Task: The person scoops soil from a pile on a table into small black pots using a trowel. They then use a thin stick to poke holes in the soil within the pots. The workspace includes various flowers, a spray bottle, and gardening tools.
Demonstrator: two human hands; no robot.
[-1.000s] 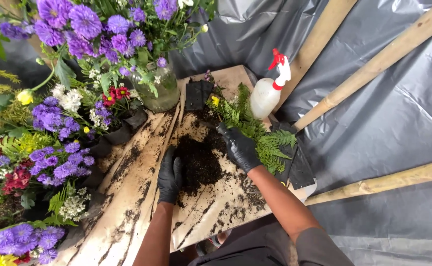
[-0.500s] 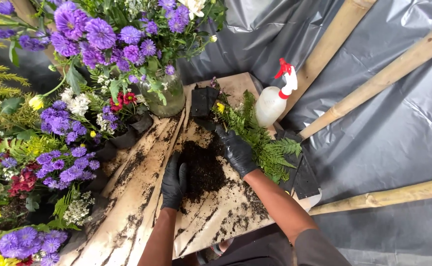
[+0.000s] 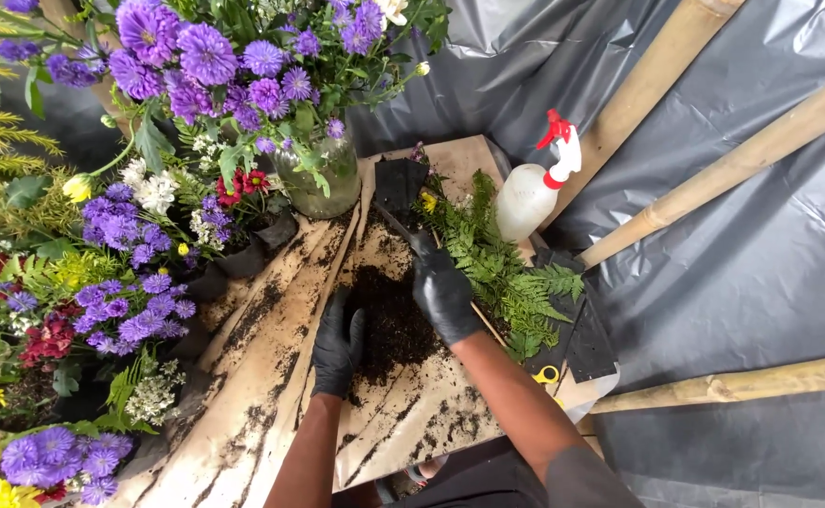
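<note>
Your gloved left hand is lying open, pressing flat beside the dark soil pile on the wooden tabletop. Your right hand is curling loosely over the soil's 2 o'clock edge, gripping nothing visible. Fern fronds are lying at its 3 o'clock.

Soil-strewn wooden board, soil heap

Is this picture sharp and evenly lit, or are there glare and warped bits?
Head view: soft, even daylight; pale sheen on the grey plastic sheet; the bamboo poles splay outward toward the frame edge; the gloved left hand, right hand and soil pile look fairly sharp.
</note>
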